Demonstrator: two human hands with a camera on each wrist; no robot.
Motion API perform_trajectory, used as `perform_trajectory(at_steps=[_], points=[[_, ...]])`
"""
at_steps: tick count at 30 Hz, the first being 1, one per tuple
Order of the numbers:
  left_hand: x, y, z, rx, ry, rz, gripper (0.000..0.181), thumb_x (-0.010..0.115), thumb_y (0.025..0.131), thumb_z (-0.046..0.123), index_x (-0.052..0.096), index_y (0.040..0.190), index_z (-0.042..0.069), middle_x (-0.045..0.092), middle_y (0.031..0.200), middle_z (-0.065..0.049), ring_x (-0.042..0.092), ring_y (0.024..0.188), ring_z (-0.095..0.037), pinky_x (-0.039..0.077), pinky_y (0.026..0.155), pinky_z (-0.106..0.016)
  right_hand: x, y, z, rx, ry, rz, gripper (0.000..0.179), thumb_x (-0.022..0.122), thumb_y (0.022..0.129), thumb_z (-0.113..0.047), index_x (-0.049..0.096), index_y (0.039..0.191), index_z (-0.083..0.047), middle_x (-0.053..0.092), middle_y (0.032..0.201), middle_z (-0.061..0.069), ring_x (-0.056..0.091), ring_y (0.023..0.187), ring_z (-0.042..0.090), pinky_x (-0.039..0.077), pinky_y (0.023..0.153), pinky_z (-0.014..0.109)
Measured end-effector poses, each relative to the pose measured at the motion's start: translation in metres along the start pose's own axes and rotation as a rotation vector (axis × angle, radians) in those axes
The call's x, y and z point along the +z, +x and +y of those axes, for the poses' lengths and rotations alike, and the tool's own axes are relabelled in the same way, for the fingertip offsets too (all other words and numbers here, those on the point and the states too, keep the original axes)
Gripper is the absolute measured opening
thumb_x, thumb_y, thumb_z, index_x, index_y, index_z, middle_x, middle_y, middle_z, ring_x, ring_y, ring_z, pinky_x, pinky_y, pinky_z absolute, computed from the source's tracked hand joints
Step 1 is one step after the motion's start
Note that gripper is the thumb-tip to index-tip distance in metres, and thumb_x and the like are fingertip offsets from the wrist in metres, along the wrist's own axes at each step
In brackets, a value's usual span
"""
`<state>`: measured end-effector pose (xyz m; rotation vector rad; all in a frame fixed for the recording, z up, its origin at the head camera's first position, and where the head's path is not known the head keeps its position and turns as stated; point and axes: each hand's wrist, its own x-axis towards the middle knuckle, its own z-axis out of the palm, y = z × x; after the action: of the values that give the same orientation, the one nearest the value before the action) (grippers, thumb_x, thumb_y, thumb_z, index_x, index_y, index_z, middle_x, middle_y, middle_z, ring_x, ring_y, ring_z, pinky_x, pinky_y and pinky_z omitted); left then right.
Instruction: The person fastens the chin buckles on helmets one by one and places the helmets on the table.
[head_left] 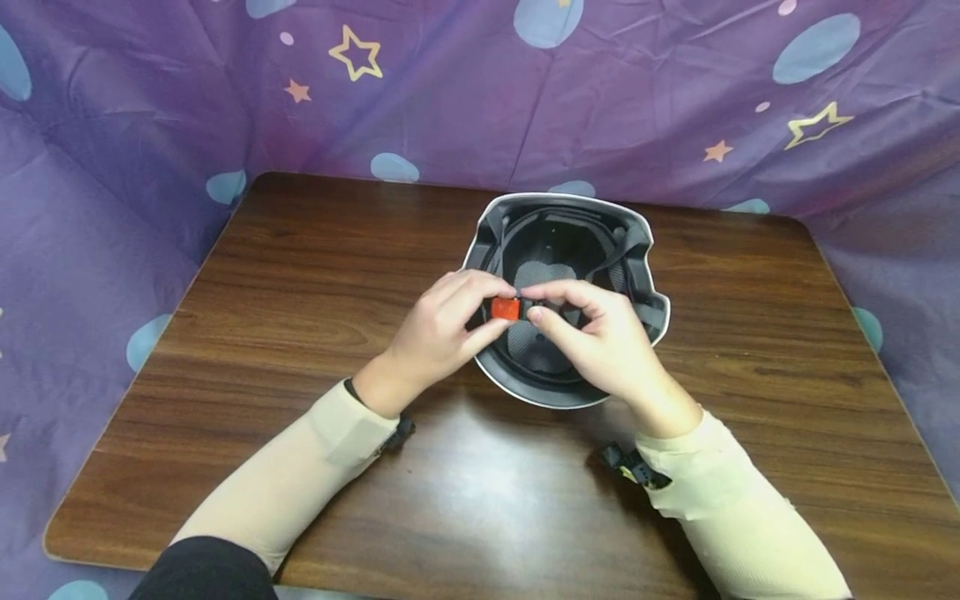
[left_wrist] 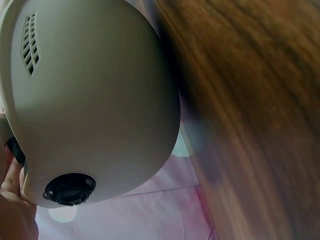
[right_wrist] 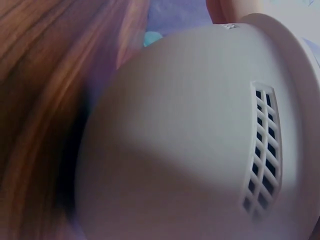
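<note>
A white helmet (head_left: 555, 398) lies upside down on the table, its dark padded inside facing up. Over its opening, my left hand (head_left: 450, 325) pinches the red part of a chin-strap buckle (head_left: 506, 308) between thumb and fingers. My right hand (head_left: 603, 337) holds the black part of the buckle, thumb below and index finger above, right against the red part. Fingers partly cover the black part. The left wrist view shows the smooth outer shell (left_wrist: 110, 100) with a round black knob (left_wrist: 71, 189). A slotted vent (right_wrist: 263, 150) shows in the right wrist view.
The brown wooden table (head_left: 300, 275) extends around the helmet on all sides. A purple cloth (head_left: 450, 92) with stars and blue spots hangs behind the far edge and along the sides. Dark straps (head_left: 611, 254) run along the helmet's inside.
</note>
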<state>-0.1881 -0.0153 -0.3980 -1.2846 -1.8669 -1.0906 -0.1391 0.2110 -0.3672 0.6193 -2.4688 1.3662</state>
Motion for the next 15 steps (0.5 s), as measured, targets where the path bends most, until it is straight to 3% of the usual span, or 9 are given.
perform_trajectory(at_steps=[5,10,15], points=[[0.001,-0.001,-0.004,-0.012,0.014,-0.037,0.032,0.087,0.087,0.001,0.070,0.115,-0.001,0.074,0.110,-0.014,0.070,0.107,-0.030,0.053,0.099,-0.042,-0.011,0.003,0.000,-0.107,-0.094,0.060,0.023,0.081,0.095,-0.006,0.082,0.117,-0.010,0.078,0.104,-0.002,0.068,0.100,0.014,0.050,0.089,0.024],[0.001,-0.001,-0.006,-0.019,0.032,-0.063,0.029,0.085,0.088,0.004,0.072,0.114,0.000,0.075,0.113,-0.013,0.069,0.112,-0.031,0.051,0.103,-0.041,-0.028,0.008,0.000,-0.195,-0.205,0.253,0.019,0.081,0.092,-0.009,0.083,0.111,-0.006,0.079,0.109,0.005,0.067,0.104,0.023,0.046,0.095,0.025],[0.000,-0.002,-0.007,-0.023,0.027,-0.083,0.031,0.085,0.089,0.006,0.076,0.118,0.003,0.077,0.117,-0.011,0.067,0.121,-0.031,0.047,0.111,-0.040,-0.041,0.012,0.006,-0.204,-0.300,0.407,0.023,0.077,0.091,-0.019,0.084,0.108,-0.004,0.078,0.110,0.010,0.065,0.105,0.033,0.042,0.092,0.029]])
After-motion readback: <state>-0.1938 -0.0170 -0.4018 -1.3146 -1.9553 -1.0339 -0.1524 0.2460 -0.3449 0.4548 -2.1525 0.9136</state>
